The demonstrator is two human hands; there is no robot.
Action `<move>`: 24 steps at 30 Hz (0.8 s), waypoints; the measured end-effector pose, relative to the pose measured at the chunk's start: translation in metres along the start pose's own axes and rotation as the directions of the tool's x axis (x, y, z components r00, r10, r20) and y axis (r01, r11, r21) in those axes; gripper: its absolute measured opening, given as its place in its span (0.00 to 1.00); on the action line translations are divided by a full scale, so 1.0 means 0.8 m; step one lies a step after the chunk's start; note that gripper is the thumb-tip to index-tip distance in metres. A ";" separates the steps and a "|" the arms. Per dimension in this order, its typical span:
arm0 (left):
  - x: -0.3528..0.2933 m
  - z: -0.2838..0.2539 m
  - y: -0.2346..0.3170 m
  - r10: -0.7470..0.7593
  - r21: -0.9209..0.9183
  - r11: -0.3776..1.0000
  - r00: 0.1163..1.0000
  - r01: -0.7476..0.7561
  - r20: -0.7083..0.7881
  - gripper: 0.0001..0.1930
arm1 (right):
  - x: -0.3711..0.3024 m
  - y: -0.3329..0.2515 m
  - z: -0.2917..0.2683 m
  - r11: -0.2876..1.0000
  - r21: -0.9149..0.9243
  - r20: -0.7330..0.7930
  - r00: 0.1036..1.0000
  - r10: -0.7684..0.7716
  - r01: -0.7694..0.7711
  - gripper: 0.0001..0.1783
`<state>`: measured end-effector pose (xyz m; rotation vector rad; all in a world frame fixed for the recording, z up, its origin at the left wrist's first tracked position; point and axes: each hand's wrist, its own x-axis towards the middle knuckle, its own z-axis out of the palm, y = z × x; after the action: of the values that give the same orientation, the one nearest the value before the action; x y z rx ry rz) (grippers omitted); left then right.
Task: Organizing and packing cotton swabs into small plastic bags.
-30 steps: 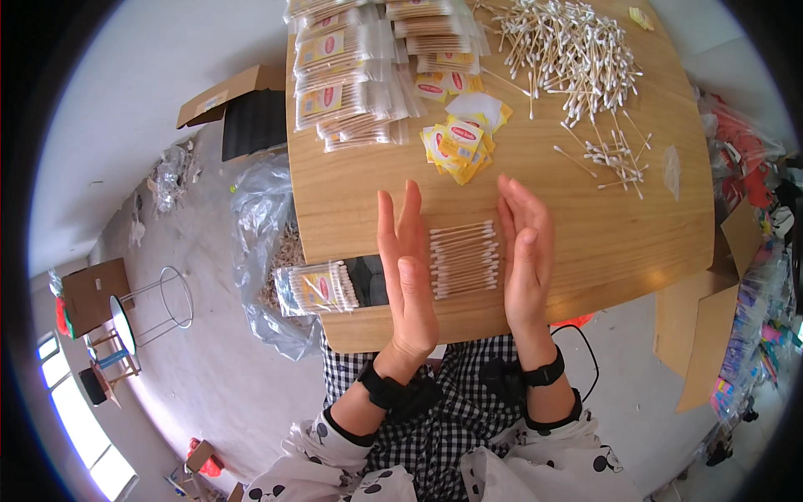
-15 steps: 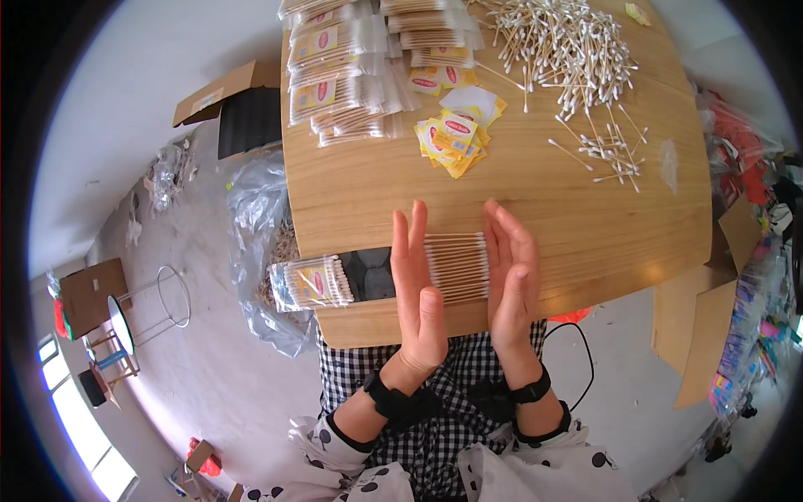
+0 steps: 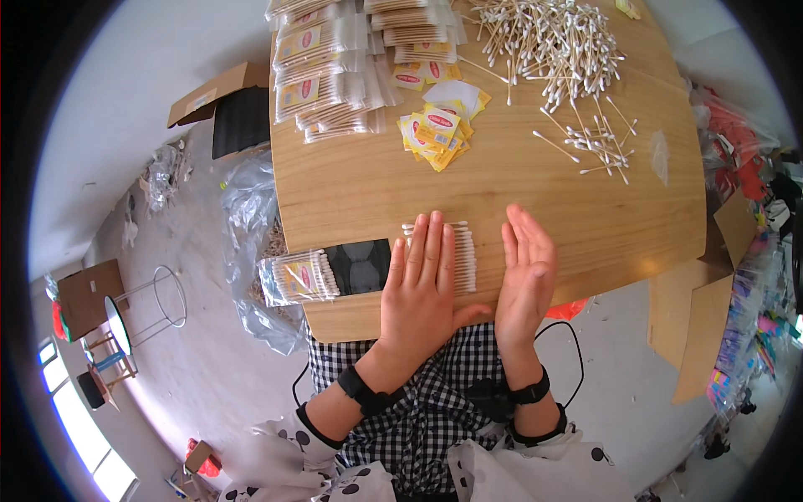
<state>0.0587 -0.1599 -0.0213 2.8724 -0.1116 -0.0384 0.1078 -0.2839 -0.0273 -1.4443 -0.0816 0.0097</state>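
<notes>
Nearest, the lap is covered by black-and-white checked cloth (image 3: 410,448), and a black band (image 3: 529,390) is worn on each wrist. The left hand (image 3: 422,289) is laid palm down over the left part of a row of cotton swabs (image 3: 465,259), its fingers stretched out almost side by side and its thumb turned to the right; whether the swabs are touched by the palm cannot be told. The right hand (image 3: 525,280) is held on edge just beside the row's right end, its fingers extended and lightly closed together, with nothing gripped. To the left, a black panel (image 3: 361,266) is set between the left hand and a clear packet of swabs (image 3: 294,278) at the edge of the wooden table (image 3: 585,226). Farther off, yellow-and-white cards (image 3: 437,135) are piled, with loose swabs (image 3: 598,144) strewn to their right. At the far side, filled packets (image 3: 322,92) are stacked at left and a large swab heap (image 3: 552,46) is spread at right.
</notes>
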 end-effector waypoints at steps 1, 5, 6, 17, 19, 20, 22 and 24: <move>0.003 0.002 -0.001 0.002 -0.002 1.000 1.000 -0.002 -0.002 0.59 | 0.000 0.002 0.002 1.000 -0.003 -0.001 1.000 -0.002 0.002 0.40; 0.009 -0.001 -0.009 -0.024 -0.073 0.997 0.999 0.022 -0.040 0.57 | 0.006 0.004 0.008 0.999 0.030 0.034 0.999 -0.029 0.028 0.39; 0.009 -0.002 -0.012 -0.034 -0.153 0.988 0.998 0.025 -0.055 0.56 | 0.007 0.004 0.007 0.999 0.018 0.053 0.998 -0.045 0.044 0.38; 0.018 -0.008 0.000 -0.480 -0.990 0.037 0.866 -0.139 -0.139 0.50 | -0.002 0.007 0.040 0.995 0.095 0.067 0.998 0.019 -0.025 0.41; 0.021 -0.011 -0.006 -0.508 -0.990 0.027 0.851 -0.135 -0.130 0.50 | 0.003 0.010 0.033 0.994 0.105 0.064 0.998 0.029 -0.035 0.41; 0.021 -0.013 -0.010 -0.538 -0.991 0.020 0.834 -0.132 -0.122 0.50 | 0.009 0.014 0.027 0.997 0.082 0.039 0.999 0.015 -0.018 0.41; 0.027 -0.014 -0.021 -0.555 -0.993 0.021 0.825 -0.116 -0.108 0.50 | 0.020 0.016 0.028 0.998 0.059 0.015 1.000 0.002 -0.003 0.42; 0.036 -0.016 -0.027 -0.510 -0.991 0.032 0.850 -0.132 -0.129 0.49 | 0.033 0.008 0.032 0.999 0.037 0.108 0.994 -0.021 0.017 0.42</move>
<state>0.0898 -0.1382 -0.0147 1.2780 0.3304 0.3887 0.1329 -0.2560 -0.0294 -1.4065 -0.1828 0.0737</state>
